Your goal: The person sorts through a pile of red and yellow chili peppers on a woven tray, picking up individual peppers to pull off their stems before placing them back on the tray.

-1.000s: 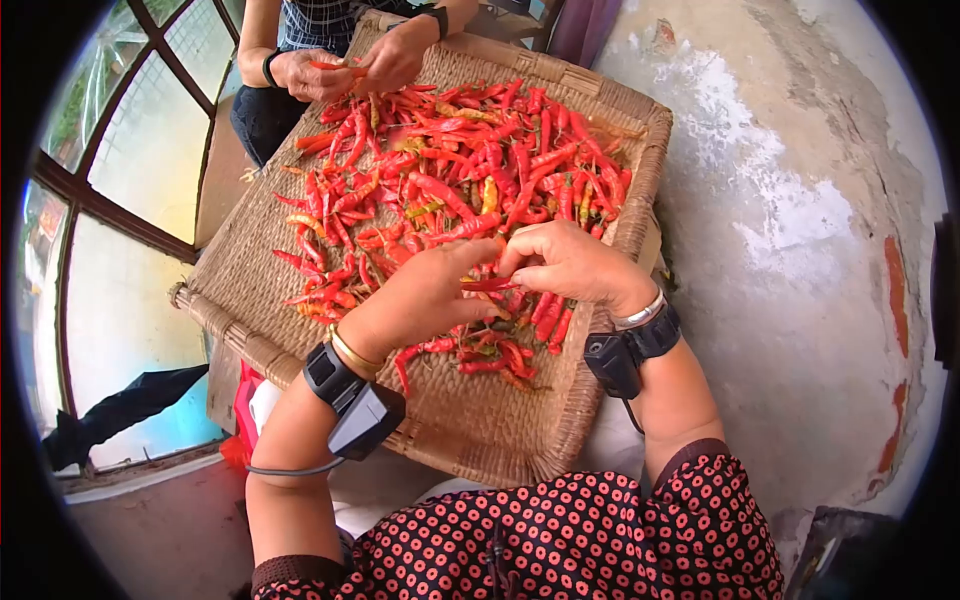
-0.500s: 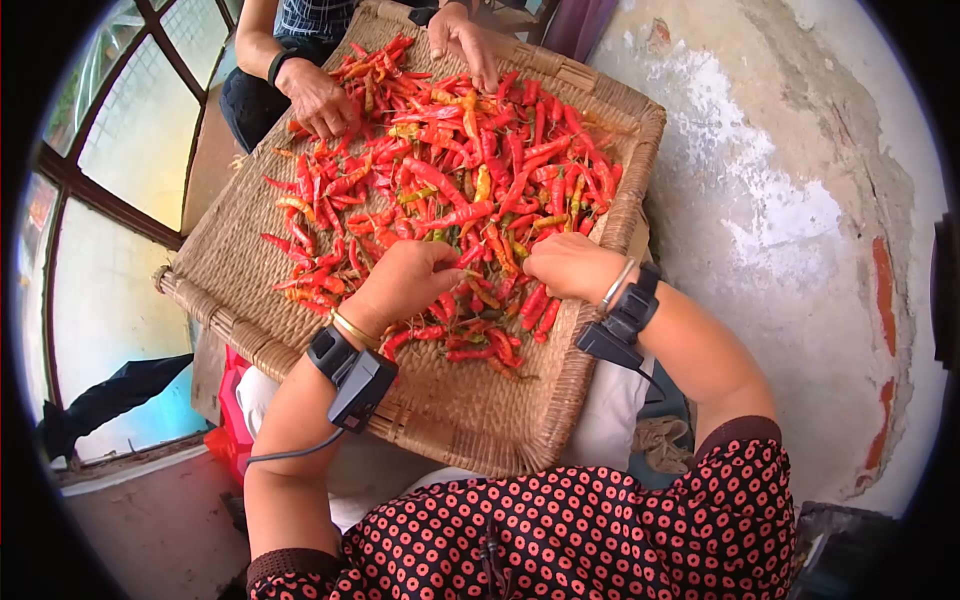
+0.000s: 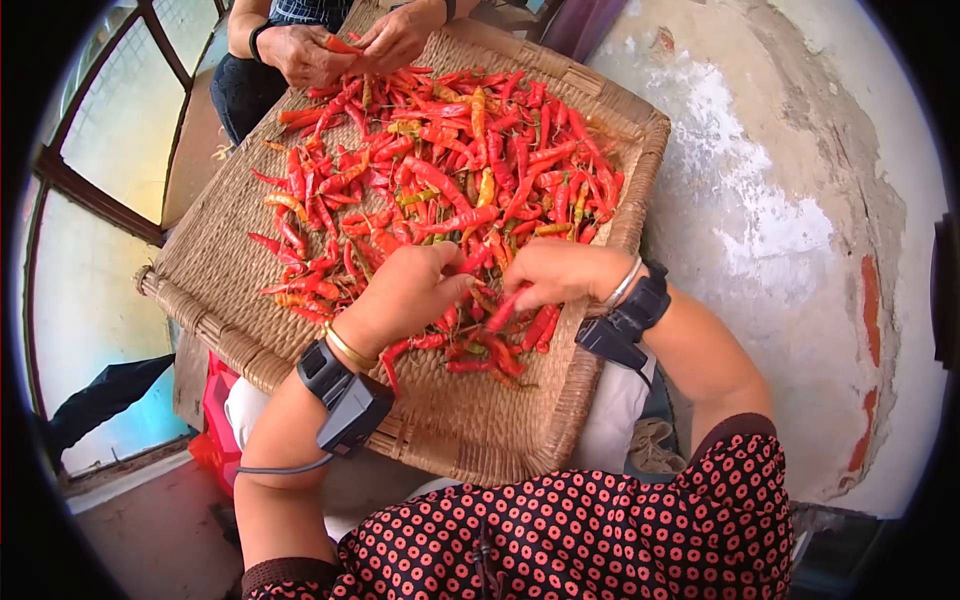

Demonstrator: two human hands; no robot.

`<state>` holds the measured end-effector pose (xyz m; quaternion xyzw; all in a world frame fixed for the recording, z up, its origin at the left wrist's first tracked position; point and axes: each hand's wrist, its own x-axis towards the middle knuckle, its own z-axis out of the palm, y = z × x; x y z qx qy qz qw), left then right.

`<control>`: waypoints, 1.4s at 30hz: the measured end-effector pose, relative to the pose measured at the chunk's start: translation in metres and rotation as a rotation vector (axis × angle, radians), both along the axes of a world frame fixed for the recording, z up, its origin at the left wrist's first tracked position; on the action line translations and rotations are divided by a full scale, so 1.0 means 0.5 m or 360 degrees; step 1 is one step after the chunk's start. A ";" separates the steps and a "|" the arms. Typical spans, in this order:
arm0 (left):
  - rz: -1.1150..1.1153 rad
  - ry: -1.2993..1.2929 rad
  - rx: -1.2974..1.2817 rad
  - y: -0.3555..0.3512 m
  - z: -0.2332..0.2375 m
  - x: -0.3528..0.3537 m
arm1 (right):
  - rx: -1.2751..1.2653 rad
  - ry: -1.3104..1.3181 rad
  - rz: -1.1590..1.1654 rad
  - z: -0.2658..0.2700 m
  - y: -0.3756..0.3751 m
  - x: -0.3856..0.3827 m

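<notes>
A heap of red chili peppers [image 3: 440, 195], with a few orange and yellowish ones, is spread over a woven tray [image 3: 215, 235]. My left hand [image 3: 405, 290] is closed above the near part of the heap, a red chili pepper [image 3: 474, 259] showing at its thumb and forefinger. Close by on the right, my right hand [image 3: 562, 272] pinches another red chili pepper [image 3: 506, 311], slightly blurred, which points down toward the tray. The fingertips of both hands are partly hidden.
Across the tray, another person's hands [image 3: 350, 48] hold a reddish-orange pepper. The tray's raised rim [image 3: 640, 180] runs along the right. A rough plaster wall [image 3: 770, 250] stands to the right, framed window panes [image 3: 95, 280] to the left, and a shoe [image 3: 655, 447] below.
My right hand has shifted slightly left, and a red chili pepper now shows in its fingers. The other person's hands have lifted from the heap and come together around a pepper.
</notes>
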<state>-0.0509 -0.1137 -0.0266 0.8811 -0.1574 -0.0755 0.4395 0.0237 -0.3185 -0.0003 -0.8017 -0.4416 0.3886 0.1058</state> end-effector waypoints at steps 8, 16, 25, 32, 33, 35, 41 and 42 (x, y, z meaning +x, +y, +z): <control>0.0754 0.0343 -0.0668 0.087 0.024 0.055 | 0.0701 -0.0287 -0.0266 0.003 0.061 0.064; 0.0498 0.0491 -0.0729 0.056 0.022 0.047 | 0.0726 0.0328 -0.0627 0.016 0.074 0.048; 0.0925 0.0332 -0.1134 0.128 0.029 0.058 | 0.1155 -0.0702 -0.0705 -0.037 0.046 0.056; 0.1215 0.0401 -0.1585 0.096 0.005 0.065 | 0.0554 -0.1332 -0.0460 -0.066 0.044 0.042; 0.0980 0.0367 -0.1258 0.088 0.000 0.063 | 0.0551 -0.1133 -0.0447 -0.048 0.044 0.035; 0.0600 0.0289 -0.0863 0.059 -0.004 0.051 | 0.0590 -0.0759 -0.0416 -0.025 0.047 0.027; -0.0102 0.0074 -0.0031 0.040 0.009 0.038 | 0.0802 0.0068 -0.0517 -0.017 0.068 0.033; -0.0206 0.0204 -0.0033 0.042 0.010 0.036 | 0.0937 0.0155 -0.0576 -0.021 0.071 0.037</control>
